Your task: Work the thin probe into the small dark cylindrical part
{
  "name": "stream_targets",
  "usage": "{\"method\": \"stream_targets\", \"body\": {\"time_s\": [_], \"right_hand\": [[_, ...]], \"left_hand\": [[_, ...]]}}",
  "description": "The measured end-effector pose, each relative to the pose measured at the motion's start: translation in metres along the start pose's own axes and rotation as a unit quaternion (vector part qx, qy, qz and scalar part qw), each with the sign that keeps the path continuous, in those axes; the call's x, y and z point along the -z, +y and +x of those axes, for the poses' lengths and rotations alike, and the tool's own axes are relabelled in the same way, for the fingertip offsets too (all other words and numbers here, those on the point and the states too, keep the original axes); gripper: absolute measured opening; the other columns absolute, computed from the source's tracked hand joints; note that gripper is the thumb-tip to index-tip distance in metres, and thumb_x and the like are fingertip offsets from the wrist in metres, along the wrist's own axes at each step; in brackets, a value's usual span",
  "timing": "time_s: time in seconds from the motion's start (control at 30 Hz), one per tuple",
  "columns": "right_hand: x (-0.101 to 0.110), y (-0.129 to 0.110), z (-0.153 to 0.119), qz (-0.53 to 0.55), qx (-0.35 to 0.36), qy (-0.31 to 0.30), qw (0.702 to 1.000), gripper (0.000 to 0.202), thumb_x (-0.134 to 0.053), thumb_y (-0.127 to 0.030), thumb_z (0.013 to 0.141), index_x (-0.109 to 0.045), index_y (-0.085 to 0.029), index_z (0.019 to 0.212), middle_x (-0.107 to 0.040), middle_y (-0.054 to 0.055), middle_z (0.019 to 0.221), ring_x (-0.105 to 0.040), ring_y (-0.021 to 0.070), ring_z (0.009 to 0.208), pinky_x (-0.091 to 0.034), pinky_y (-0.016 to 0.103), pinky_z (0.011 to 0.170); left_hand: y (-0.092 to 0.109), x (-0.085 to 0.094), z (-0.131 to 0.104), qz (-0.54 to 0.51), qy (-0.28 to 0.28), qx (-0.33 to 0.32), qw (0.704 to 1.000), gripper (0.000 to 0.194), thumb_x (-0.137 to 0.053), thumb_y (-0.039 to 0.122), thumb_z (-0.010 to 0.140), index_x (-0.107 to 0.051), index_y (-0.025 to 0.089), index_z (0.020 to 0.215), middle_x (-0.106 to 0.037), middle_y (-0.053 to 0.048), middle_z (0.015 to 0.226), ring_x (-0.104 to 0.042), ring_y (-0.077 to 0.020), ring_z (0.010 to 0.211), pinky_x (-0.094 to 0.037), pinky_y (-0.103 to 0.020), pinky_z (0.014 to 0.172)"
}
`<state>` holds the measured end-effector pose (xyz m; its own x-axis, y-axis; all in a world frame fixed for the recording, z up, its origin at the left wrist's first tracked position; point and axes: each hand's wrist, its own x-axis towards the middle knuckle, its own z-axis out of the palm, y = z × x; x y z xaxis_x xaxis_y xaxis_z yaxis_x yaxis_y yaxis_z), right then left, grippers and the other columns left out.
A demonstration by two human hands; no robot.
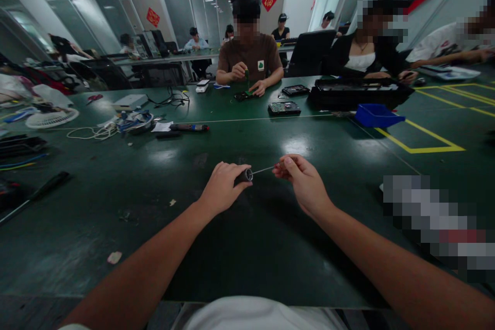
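Note:
My left hand [224,185] is closed round a short dark cylinder [248,175] with a bright ringed, hollow-looking end turned to the right. From that end a thin, pale metal rod [263,169] runs across to my right hand [303,180], whose thumb and fingers pinch its far end. Whether the rod goes inside the cylinder or only meets its end, I cannot tell. Both hands are held over the near middle of the dark green table [247,263]. Small reddish-brown bits at my right fingertips are too blurred to name.
Across the table a person [249,56] handles small parts. A blue bin [377,115], a black casing [359,94] and a hard drive [284,109] lie ahead. On the left are a long screwdriver [50,185], a pen-like tool [189,127] and a white fan grille [52,117].

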<state>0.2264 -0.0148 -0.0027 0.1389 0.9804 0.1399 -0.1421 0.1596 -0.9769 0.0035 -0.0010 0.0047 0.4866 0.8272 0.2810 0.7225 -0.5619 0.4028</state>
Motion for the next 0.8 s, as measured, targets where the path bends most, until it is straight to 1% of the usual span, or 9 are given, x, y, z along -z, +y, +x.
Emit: {"method": "stream_targets", "body": {"time_s": [0.2,0.33,0.4,0.43,0.5,0.57,0.7,0.8], "right_hand": [[0.000,0.002,-0.001,-0.018,0.027,-0.009,0.999,0.025,-0.066,-0.047,0.087,-0.063,-0.022,0.091,-0.071,0.003,0.083,-0.069,0.0183,0.076,-0.057,0.037,0.076],[-0.001,-0.004,-0.002,-0.046,0.042,-0.007,0.998,0.024,-0.065,-0.046,0.088,-0.064,-0.022,0.091,-0.072,0.004,0.083,-0.070,0.0185,0.075,-0.057,0.037,0.075],[-0.001,-0.010,-0.004,-0.087,0.050,-0.012,0.995,0.025,-0.064,-0.046,0.089,-0.065,-0.021,0.090,-0.073,0.004,0.081,-0.069,0.0182,0.073,-0.055,0.035,0.071],[0.000,-0.013,-0.006,-0.126,0.055,-0.018,0.990,0.026,-0.064,-0.046,0.089,-0.066,-0.020,0.088,-0.072,0.004,0.077,-0.068,0.0176,0.069,-0.054,0.033,0.068],[0.002,-0.017,-0.008,-0.207,0.060,-0.017,0.976,0.028,-0.066,-0.046,0.088,-0.067,-0.020,0.080,-0.068,0.002,0.065,-0.063,0.0162,0.060,-0.048,0.030,0.060],[0.003,-0.019,-0.010,-0.247,0.076,-0.025,0.966,0.026,-0.063,-0.045,0.090,-0.067,-0.020,0.083,-0.066,0.000,0.061,-0.061,0.0156,0.056,-0.045,0.030,0.057],[0.003,-0.016,-0.011,-0.239,0.097,-0.064,0.964,0.018,-0.053,-0.035,0.095,-0.065,-0.021,0.094,-0.069,0.001,0.072,-0.065,0.0170,0.067,-0.046,0.030,0.062],[0.003,-0.016,-0.011,-0.254,0.088,-0.086,0.959,0.024,-0.051,-0.040,0.097,-0.066,-0.022,0.092,-0.061,-0.002,0.064,-0.059,0.0161,0.058,-0.042,0.029,0.055]], "left_hand": [[-0.001,-0.002,0.000,-0.003,0.002,-0.002,1.000,0.040,-0.069,0.032,0.092,-0.062,0.022,0.130,-0.070,-0.005,0.110,-0.059,-0.0241,0.103,-0.042,-0.044,0.100],[-0.001,-0.003,-0.001,-0.013,-0.002,0.002,1.000,0.039,-0.069,0.031,0.091,-0.062,0.022,0.129,-0.070,-0.005,0.111,-0.060,-0.0243,0.104,-0.042,-0.045,0.102],[0.000,-0.002,-0.001,-0.015,-0.006,0.005,1.000,0.037,-0.069,0.029,0.091,-0.063,0.022,0.127,-0.071,-0.005,0.112,-0.060,-0.0245,0.104,-0.041,-0.045,0.102],[0.000,-0.002,-0.001,-0.016,-0.008,0.006,1.000,0.036,-0.069,0.029,0.091,-0.064,0.022,0.126,-0.071,-0.005,0.113,-0.061,-0.0245,0.105,-0.041,-0.045,0.102],[0.001,-0.001,-0.001,-0.016,-0.011,0.006,1.000,0.035,-0.069,0.027,0.091,-0.064,0.022,0.125,-0.071,-0.005,0.114,-0.061,-0.0246,0.105,-0.042,-0.045,0.100],[0.001,-0.001,0.000,-0.016,-0.015,0.002,1.000,0.035,-0.070,0.027,0.091,-0.064,0.022,0.125,-0.071,-0.005,0.114,-0.061,-0.0246,0.106,-0.042,-0.045,0.098],[-0.001,-0.003,0.001,-0.011,-0.018,-0.010,1.000,0.036,-0.072,0.026,0.089,-0.064,0.022,0.124,-0.072,-0.004,0.113,-0.062,-0.0239,0.105,-0.041,-0.044,0.097],[-0.002,-0.005,0.000,-0.009,-0.017,-0.013,1.000,0.036,-0.072,0.026,0.089,-0.064,0.023,0.125,-0.072,-0.004,0.112,-0.062,-0.0235,0.105,-0.041,-0.044,0.097]]}}
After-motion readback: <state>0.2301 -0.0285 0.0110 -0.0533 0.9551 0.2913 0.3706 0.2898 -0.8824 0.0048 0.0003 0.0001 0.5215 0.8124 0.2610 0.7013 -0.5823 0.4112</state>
